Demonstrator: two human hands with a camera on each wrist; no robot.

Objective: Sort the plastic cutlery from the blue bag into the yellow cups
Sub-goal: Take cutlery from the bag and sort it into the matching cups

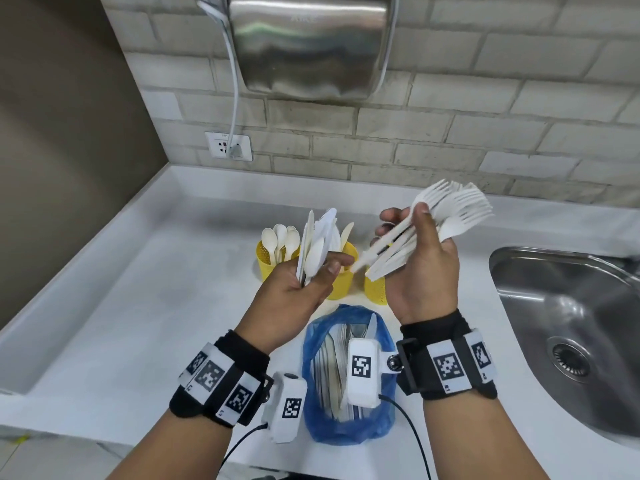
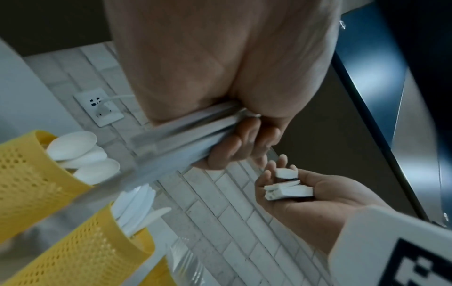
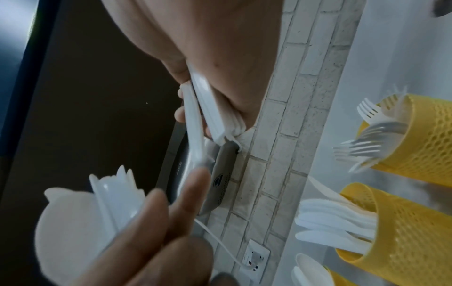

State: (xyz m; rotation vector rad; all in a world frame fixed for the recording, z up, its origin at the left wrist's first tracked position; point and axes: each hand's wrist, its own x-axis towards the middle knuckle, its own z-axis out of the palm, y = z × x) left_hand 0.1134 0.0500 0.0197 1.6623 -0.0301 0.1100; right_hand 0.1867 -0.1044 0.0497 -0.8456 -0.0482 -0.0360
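Note:
My left hand (image 1: 311, 277) grips an upright bunch of white knives and spoons (image 1: 317, 240) by the handles; its fingers (image 2: 240, 139) curl round them. My right hand (image 1: 417, 244) holds a fanned bundle of white forks (image 1: 453, 209), tines pointing up and right, above the cups. Three yellow mesh cups stand behind the hands: the spoon cup (image 1: 272, 263), the knife cup (image 1: 343, 284) and the fork cup (image 1: 375, 291), which is partly hidden. In the right wrist view the fork cup (image 3: 420, 139) and knife cup (image 3: 403, 241) hold cutlery. The blue bag (image 1: 313, 393) lies open below my wrists with more cutlery inside.
A steel sink (image 1: 571, 323) sits in the white counter (image 1: 138, 306) at the right. A metal hand dryer (image 1: 308, 46) hangs on the tiled wall, its cord running to a socket (image 1: 228, 146). A brown wall closes off the left side.

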